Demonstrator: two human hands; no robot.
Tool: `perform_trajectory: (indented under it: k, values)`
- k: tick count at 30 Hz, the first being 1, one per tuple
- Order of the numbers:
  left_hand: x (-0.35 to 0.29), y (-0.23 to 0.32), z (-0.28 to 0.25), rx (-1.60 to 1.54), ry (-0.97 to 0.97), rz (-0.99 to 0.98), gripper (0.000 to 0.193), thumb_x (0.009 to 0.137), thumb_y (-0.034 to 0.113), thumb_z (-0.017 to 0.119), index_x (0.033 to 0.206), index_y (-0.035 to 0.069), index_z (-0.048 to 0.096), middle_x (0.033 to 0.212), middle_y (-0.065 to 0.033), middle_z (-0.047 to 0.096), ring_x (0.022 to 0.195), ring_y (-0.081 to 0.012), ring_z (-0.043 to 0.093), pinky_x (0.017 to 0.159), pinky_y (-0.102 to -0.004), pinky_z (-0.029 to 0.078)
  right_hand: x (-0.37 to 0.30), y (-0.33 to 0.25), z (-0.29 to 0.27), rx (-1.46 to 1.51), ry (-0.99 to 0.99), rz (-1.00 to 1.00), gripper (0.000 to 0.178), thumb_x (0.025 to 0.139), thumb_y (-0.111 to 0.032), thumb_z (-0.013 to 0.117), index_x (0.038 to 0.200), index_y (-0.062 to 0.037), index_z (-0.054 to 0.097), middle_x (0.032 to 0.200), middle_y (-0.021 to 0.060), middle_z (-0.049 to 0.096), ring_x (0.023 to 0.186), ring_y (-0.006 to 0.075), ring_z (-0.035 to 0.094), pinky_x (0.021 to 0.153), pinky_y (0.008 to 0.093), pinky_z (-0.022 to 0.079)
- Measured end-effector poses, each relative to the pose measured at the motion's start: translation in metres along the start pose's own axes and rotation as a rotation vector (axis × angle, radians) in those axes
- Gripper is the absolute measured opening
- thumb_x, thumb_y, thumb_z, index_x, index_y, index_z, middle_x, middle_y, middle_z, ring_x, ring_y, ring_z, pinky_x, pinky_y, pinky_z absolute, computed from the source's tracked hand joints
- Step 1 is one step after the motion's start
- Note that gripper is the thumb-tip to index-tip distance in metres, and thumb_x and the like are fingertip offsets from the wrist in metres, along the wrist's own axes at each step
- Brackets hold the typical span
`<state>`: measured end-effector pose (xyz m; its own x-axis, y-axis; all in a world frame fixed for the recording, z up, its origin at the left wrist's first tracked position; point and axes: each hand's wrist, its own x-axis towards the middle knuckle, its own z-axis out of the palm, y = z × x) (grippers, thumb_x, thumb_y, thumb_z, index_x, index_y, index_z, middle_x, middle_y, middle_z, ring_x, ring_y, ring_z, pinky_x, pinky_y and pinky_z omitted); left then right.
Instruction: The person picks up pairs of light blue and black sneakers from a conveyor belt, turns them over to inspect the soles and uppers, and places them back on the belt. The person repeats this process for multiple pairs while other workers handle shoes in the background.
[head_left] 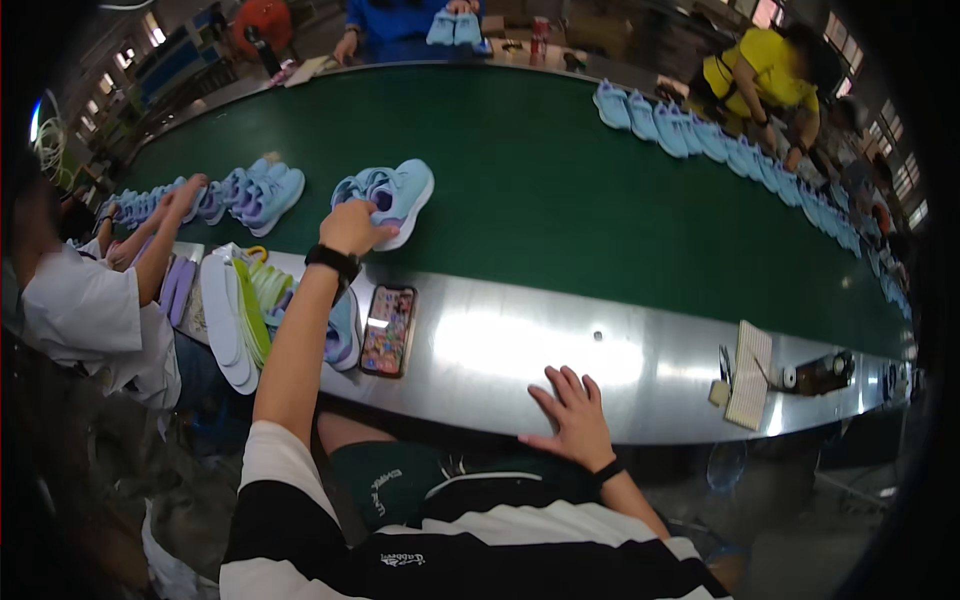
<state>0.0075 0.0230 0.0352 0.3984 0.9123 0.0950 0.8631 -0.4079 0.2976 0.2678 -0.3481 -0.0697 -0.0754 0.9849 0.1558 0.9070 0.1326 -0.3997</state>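
My left hand [352,228] is stretched out over the near edge of the green belt, closed on the heel end of a light blue sneaker with purple lining. That pair of sneakers [405,195] sits side by side on the belt, and my fingers are partly hidden against it. My right hand [575,415] rests open on the metal ledge [480,385], its fingers spread and nothing in them. Between my arms lies a phone [388,332] with a lit screen. Another blue sneaker [343,335] stands beside my left forearm, partly covered by it.
White insoles [228,320] and yellow-green pieces lie left of my forearm. More sneakers [265,195] line the belt at left, where a co-worker's arms [165,225] reach in. A long sneaker row [740,155] runs along the far right. A ribbed pad [748,375] and brown bottle [825,374] lie right.
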Motion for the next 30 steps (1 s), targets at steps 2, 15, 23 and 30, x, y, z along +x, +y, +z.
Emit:
perform_trajectory:
  k: [2,15,23,30]
  values:
    - [-0.085,0.059,-0.009,-0.134,0.011,0.141,0.047,0.078,0.036,0.079,0.105,-0.001,0.071,0.099,-0.0237,0.070,0.091,-0.0353,0.069,0.077,-0.0395,0.054,-0.001,0.003,0.005,0.083,0.046,0.004,0.076,0.083,-0.056,0.068,0.139,-0.0094,0.049,0.148,0.0172,0.043,0.137,0.0366,0.038,0.112,0.0524,0.024]
    - [-0.283,0.141,0.096,-0.914,-0.303,-0.125,0.058,0.087,0.014,0.073,0.136,0.001,0.044,0.097,-0.0127,0.058,0.078,-0.0159,0.058,0.066,-0.0273,0.052,-0.055,-0.019,-0.035,0.658,0.031,0.674,0.100,0.077,-0.045,0.082,0.146,0.0060,0.032,0.128,0.0229,0.049,0.097,0.0271,0.060,0.086,0.0372,0.051]
    - [-0.271,0.120,0.115,-1.522,-0.530,-0.265,0.056,0.096,0.000,0.047,0.149,0.002,0.028,0.134,-0.0117,0.054,0.120,-0.0168,0.053,0.103,-0.0295,0.040,-0.056,-0.002,-0.016,1.491,0.192,0.847,0.049,0.103,-0.019,0.051,0.145,0.0014,0.038,0.127,0.0111,0.057,0.090,0.0103,0.060,0.080,0.0237,0.050]
    - [-0.275,0.138,0.102,-1.818,-0.521,-0.440,0.060,0.100,0.009,0.040,0.156,0.011,0.019,0.153,-0.0084,0.036,0.137,-0.0223,0.041,0.114,-0.0401,0.033,-0.023,-0.027,-0.015,1.912,0.227,0.700,0.050,0.107,-0.026,0.037,0.153,-0.0075,0.028,0.148,0.0077,0.043,0.133,0.0192,0.045,0.112,0.0353,0.035]
